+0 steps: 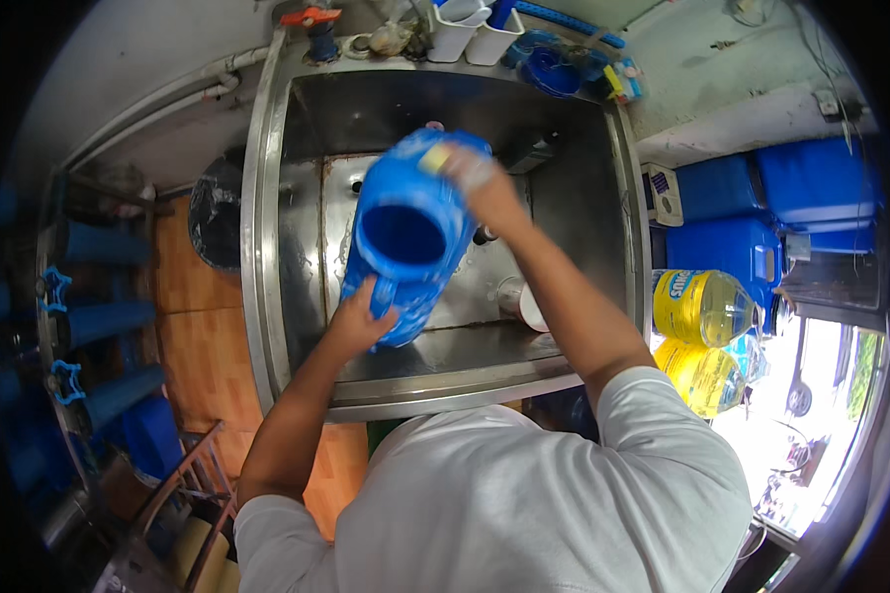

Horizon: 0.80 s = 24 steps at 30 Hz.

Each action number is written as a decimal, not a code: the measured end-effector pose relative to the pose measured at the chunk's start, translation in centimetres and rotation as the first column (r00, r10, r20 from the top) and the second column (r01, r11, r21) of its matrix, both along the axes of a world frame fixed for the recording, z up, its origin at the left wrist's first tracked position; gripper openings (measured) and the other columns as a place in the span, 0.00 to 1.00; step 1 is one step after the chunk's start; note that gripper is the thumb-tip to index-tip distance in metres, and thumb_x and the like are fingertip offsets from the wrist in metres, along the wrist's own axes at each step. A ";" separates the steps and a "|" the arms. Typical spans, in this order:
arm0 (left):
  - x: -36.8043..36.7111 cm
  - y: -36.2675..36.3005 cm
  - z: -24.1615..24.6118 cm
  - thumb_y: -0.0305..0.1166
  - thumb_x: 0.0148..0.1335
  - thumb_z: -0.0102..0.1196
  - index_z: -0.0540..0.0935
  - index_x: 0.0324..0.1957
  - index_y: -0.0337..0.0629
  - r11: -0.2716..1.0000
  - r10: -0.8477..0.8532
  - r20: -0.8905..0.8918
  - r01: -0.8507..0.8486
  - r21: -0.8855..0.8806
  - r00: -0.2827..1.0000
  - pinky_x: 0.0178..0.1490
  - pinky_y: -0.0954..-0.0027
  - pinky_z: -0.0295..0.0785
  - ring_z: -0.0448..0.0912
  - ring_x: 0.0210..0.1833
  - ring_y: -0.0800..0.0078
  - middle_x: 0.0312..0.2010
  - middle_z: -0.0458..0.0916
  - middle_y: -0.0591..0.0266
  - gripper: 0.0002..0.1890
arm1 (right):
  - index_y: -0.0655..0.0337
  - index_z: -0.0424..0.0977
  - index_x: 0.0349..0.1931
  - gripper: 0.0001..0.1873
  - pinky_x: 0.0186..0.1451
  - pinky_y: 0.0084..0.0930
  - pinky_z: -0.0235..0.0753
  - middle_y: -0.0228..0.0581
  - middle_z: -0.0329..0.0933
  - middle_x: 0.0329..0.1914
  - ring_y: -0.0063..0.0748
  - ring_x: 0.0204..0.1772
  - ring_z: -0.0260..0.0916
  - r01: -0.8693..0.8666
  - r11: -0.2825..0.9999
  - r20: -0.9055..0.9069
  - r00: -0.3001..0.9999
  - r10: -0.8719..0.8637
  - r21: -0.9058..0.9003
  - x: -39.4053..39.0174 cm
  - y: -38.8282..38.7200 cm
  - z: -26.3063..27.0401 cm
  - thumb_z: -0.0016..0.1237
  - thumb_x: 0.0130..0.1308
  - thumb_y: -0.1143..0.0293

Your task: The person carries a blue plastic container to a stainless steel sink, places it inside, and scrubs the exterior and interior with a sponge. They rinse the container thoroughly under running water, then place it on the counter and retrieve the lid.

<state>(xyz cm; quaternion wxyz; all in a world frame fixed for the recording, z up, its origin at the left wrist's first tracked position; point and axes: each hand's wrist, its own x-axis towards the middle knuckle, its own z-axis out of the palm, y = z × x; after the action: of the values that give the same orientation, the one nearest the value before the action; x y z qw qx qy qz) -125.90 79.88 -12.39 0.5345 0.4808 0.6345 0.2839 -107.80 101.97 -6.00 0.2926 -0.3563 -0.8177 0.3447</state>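
A large blue plastic container [363, 185] with a wide round mouth is tilted inside the stainless steel sink [578, 222], its mouth facing me. Pale suds streak its sides. My left hand [357, 320] grips the handle beside the mouth. At the container's far upper side, my right hand [482, 185] presses a yellow sponge [435, 158] to the surface; this hand is blurred by motion. A white cup-like vessel [528, 304] lies on the sink floor near my right forearm. Behind the right hand, a dark bottle [535, 150] rests against the sink's back wall.
Along the back ledge stand an orange-handled valve [310, 16], white plastic holders [452, 38] and blue bowls [550, 73]. Large yellow-labelled bottles [686, 304] and blue jerrycans [719, 248] crowd the right side. A bin with a black liner [215, 215] stands left of the sink.
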 end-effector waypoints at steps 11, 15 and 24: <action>-4.7 -2.9 -4.8 0.42 0.58 0.71 0.79 0.61 0.43 0.981 -0.190 -0.164 0.181 -0.070 0.968 0.65 0.60 0.72 0.78 0.63 0.57 0.60 0.81 0.53 0.30 | 0.60 0.73 0.60 0.22 0.60 0.42 0.74 0.58 0.78 0.56 0.57 0.58 0.77 0.532 0.685 0.140 0.829 -0.542 -0.499 9.7 5.8 -18.1 0.39 0.77 0.56; -5.0 -2.9 -5.3 0.48 0.59 0.67 0.81 0.58 0.46 0.990 -0.127 -0.170 0.136 0.045 0.977 0.62 0.59 0.74 0.79 0.62 0.54 0.58 0.82 0.52 0.27 | 0.60 0.76 0.58 0.21 0.60 0.43 0.75 0.58 0.80 0.50 0.55 0.56 0.78 0.581 0.812 0.166 0.797 -0.581 0.053 5.1 7.7 -16.5 0.41 0.76 0.56; -5.6 -2.9 -7.0 0.53 0.55 0.71 0.78 0.63 0.44 0.989 -0.132 -0.269 0.106 -0.107 0.954 0.67 0.60 0.71 0.76 0.66 0.55 0.62 0.80 0.52 0.37 | 0.54 0.82 0.50 0.26 0.61 0.45 0.75 0.51 0.83 0.50 0.55 0.55 0.79 0.116 0.988 0.645 0.764 -0.023 -0.102 -5.2 10.6 -9.0 0.48 0.68 0.43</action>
<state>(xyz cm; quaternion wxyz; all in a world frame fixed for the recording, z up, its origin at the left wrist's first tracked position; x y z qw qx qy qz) -131.49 77.00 -19.43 0.4789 0.5278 0.6848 0.1522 -113.03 112.59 -14.96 -0.0169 -0.5017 -0.8292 0.2459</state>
